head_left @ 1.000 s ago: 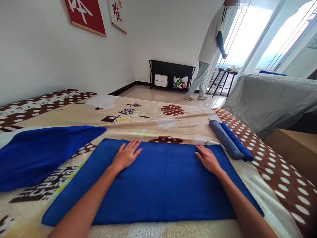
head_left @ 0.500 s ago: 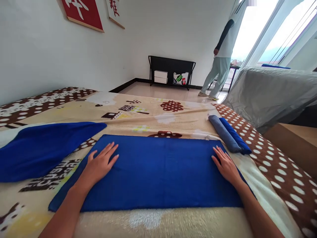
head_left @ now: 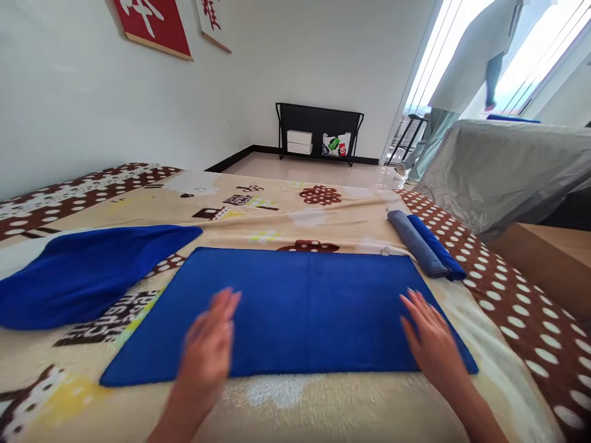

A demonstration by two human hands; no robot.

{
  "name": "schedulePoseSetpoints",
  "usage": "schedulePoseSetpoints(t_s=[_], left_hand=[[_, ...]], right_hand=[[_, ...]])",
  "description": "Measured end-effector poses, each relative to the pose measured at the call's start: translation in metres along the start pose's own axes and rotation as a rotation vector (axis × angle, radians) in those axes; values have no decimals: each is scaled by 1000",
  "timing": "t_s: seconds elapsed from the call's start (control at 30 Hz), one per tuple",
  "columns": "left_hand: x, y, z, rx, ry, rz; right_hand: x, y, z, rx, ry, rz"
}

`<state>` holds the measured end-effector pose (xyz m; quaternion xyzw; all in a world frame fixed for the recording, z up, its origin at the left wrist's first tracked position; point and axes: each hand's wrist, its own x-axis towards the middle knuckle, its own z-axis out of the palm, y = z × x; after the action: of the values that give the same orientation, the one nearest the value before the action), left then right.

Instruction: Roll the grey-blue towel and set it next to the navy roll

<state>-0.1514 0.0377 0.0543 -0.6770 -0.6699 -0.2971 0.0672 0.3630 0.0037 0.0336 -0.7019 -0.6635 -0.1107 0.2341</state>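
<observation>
Flat, rectangular dark-blue fabric towel [head_left: 295,307] is at the centre of the clock, on a cream patterned fleece blanket [head_left: 351,403]. Left hand [head_left: 209,344] is over its 8 o'clock side, blurry, fingers out, holding nothing; can't tell if it's touching. Right hand [head_left: 431,335] is between 3 and 4, also empty, fingers extended. Loose bright-blue cloth [head_left: 92,277] at 9, rolled grey-blue towel [head_left: 418,244] and rolled blue towel [head_left: 438,247] at 2. Looks like smoothing, so imo: flat palms, light pressure, stroke outward from that faint 12-to-6 crease, don't drag the blanket.
</observation>
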Motion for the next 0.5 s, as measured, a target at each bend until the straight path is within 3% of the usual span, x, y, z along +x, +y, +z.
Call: schedulePoseSetpoints(t_s=[0.07, 0.1, 0.13, 0.23, 0.3, 0.37, 0.43, 0.5], left_hand=[[46, 82, 9, -84, -191, 230], [69, 117, 19, -77, -291, 294], [89, 146, 32, -71, -310, 325], [126, 188, 82, -38, -359, 325], [132, 186, 112, -25, -389, 328], [132, 166, 132, -18, -401, 337], [134, 133, 136, -7, -411, 328], [142, 88, 129, 19, -430, 280]], right_hand=[[61, -59, 10, 164, -151, -147], [90, -88, 20, 201, -190, -206], [114, -116, 32, 225, -207, -236], [156, -179, 75, 262, -241, -260], [163, -196, 99, 272, -252, -280], [162, -186, 112, 279, -263, -311], [161, -150, 113, 285, -284, -329], [163, -93, 107, 281, -310, -309]])
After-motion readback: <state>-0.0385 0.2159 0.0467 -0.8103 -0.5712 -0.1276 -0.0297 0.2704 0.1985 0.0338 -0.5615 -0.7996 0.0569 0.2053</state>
